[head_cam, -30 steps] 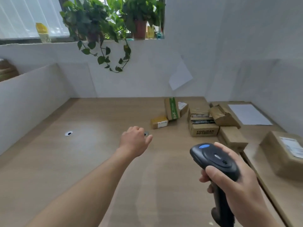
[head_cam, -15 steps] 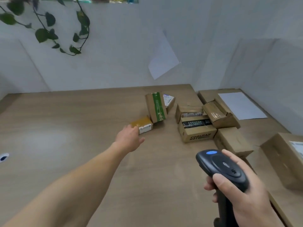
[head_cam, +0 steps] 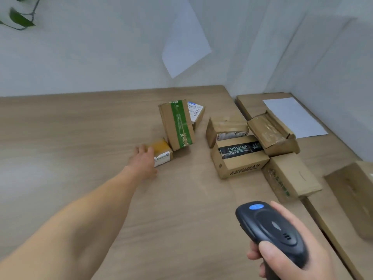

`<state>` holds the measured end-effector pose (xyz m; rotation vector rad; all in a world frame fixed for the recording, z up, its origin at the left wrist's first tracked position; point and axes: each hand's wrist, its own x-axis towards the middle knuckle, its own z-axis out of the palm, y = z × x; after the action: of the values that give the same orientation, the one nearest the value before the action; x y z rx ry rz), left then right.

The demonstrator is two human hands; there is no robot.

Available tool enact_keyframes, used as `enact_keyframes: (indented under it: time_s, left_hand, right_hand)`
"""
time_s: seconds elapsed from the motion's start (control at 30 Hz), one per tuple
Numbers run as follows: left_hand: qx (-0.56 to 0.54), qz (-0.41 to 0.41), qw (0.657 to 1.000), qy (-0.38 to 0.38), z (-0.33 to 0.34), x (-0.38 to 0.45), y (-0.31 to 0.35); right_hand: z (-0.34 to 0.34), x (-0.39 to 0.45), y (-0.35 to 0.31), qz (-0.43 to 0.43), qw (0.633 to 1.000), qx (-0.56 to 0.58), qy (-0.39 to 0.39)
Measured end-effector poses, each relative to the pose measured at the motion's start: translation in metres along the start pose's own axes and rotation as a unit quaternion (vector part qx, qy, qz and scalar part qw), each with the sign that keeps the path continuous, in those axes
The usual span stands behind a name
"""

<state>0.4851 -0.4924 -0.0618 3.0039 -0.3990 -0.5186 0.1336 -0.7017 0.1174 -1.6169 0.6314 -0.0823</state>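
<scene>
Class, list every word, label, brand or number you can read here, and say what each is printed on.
"COOLMAN" over "NOT", cut off: black tape on the brown box.
"COOLMAN NOT": that box's front side.
Too blurred to read: print on the green tape, the label on the small yellow box, the shipping label behind.
No readable text: the scanner.

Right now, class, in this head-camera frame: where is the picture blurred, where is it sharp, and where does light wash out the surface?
Head view: the left hand is motion-blurred at the small yellow-topped box; the barcode scanner in the right hand is crisper; print on the COOLMAN carton reads clearly; a pale sheen dulls the wooden table at left.
</scene>
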Motion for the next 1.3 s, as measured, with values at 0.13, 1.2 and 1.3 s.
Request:
enact_keyframes:
  time_s: [0.13,1.2,1.3]
  left_hand:
    - [-0.001,0.001,1.000,0.007,0.000,0.017,-0.003]
    - [-0.278,-0.144,0.949,0.030,0.062,-0.361,0.040]
    - [-0.437,-0.157,0.885,0.036,0.053,-0.403,0.041]
  right_hand:
    - [0.003,0.005,0.010,0.014,0.999,0.011,0.027]
    - [-0.039,-0.179,0.017,-0.128,0.985,0.029,-0.110]
    - [-0.062,-0.203,0.030,-0.128,0.983,0.021,-0.126]
